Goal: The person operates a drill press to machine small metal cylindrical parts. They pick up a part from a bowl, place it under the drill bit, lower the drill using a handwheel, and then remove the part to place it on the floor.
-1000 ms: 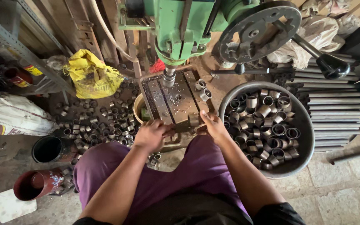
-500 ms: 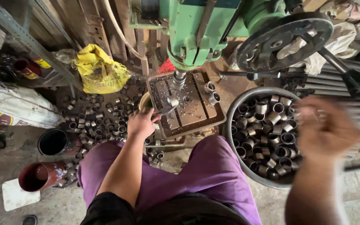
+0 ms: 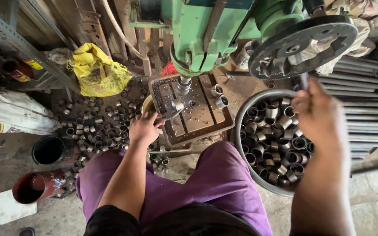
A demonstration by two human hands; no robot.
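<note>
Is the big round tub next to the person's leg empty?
No, the round metal tub beside the purple-clad leg is filled with many short metal rings, piled close under the right hand.

The drill press (image 3: 211, 30) is green, its handwheel (image 3: 302, 43) black. A yellow sack (image 3: 97, 74) lies beside grey steel rings (image 3: 92, 126). The trousers (image 3: 215, 179) are purple.

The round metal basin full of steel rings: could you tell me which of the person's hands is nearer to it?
Right. The right hand is raised over the basin's far rim, gripping the drill press handle. The left hand is across the drill table, beside it.
</note>
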